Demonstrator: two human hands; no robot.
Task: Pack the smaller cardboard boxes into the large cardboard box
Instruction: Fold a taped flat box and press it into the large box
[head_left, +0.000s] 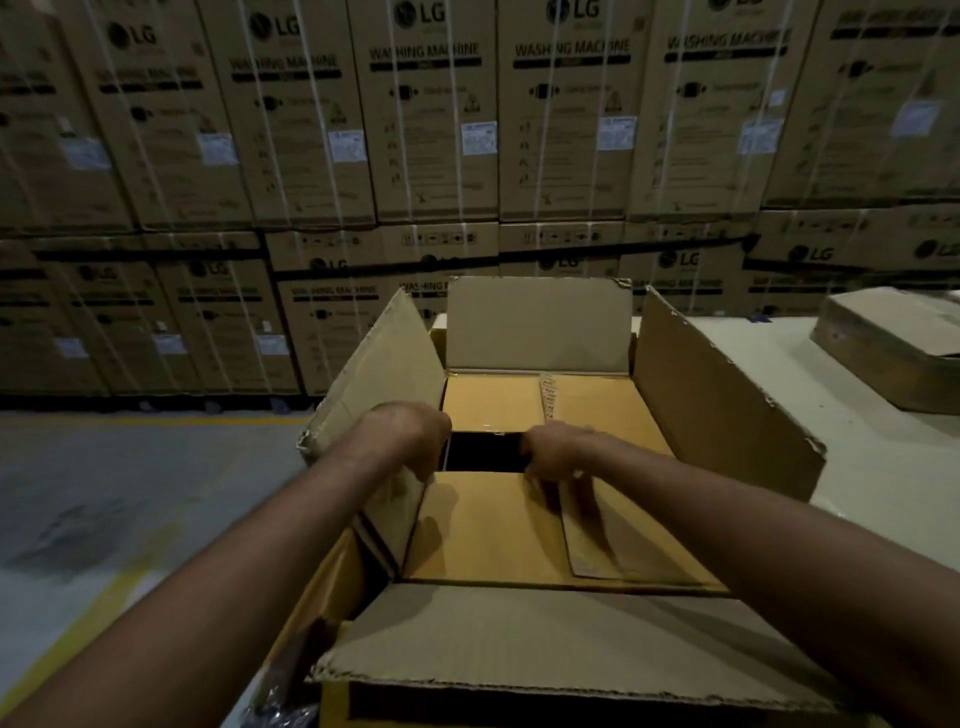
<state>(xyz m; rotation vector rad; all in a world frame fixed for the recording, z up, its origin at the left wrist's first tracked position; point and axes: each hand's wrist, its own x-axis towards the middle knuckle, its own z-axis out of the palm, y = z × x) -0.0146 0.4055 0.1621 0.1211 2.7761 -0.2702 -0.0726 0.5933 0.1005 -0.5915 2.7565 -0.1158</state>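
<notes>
The large cardboard box (722, 405) stands open in front of me, its four flaps up or folded out. Inside lie smaller yellowish cardboard boxes: one at the far end (493, 402) with a strip of tape, one nearer me (488, 530). A dark gap (485, 451) runs between them. My left hand (410, 434) reaches down at the gap's left end, fingers curled over the near box's far edge. My right hand (558, 447) does the same at the gap's right end. Both hands grip that near box; the fingertips are hidden in the gap.
The big box sits on a pale table (857, 467). Another flat cardboard box (893, 343) lies at the table's right. Stacked washing-machine cartons (431, 130) form a wall behind. To the left is concrete floor (114, 493) with a yellow line.
</notes>
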